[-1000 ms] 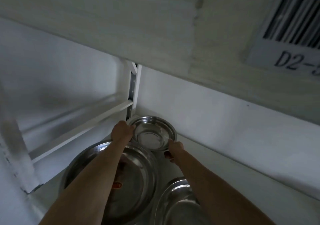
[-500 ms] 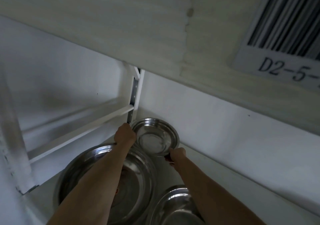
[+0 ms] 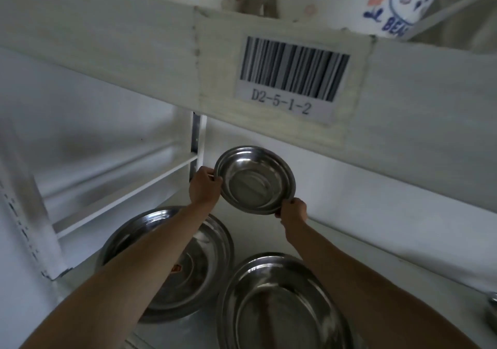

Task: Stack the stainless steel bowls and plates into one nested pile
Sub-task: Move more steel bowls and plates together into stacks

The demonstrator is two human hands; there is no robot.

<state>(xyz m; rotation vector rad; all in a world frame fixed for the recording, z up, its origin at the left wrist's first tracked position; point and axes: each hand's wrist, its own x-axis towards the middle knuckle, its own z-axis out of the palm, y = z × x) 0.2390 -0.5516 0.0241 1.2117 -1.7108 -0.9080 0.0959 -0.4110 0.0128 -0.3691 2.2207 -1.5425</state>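
Note:
A small steel bowl (image 3: 254, 180) is lifted and tilted toward me at the back of the shelf. My left hand (image 3: 205, 188) grips its left rim and my right hand (image 3: 293, 211) grips its lower right rim. Below, a large steel plate (image 3: 204, 252) with a red sticker lies on the shelf at the left, partly covered by my left forearm. A second steel plate (image 3: 279, 303) lies in front at the right, partly cut off by the frame's bottom edge.
The white shelf board above (image 3: 134, 52) carries a barcode label (image 3: 291, 77), with painted ceramic bowls (image 3: 398, 1) on top. A white upright post (image 3: 197, 144) and rail (image 3: 126, 195) stand at the back left. The white back wall (image 3: 390, 208) is close behind the bowl.
Both hands have raised the small bowl off the shelf and tipped it up. The camera has tilted upward, bringing the barcode label and ceramic bowls into view.

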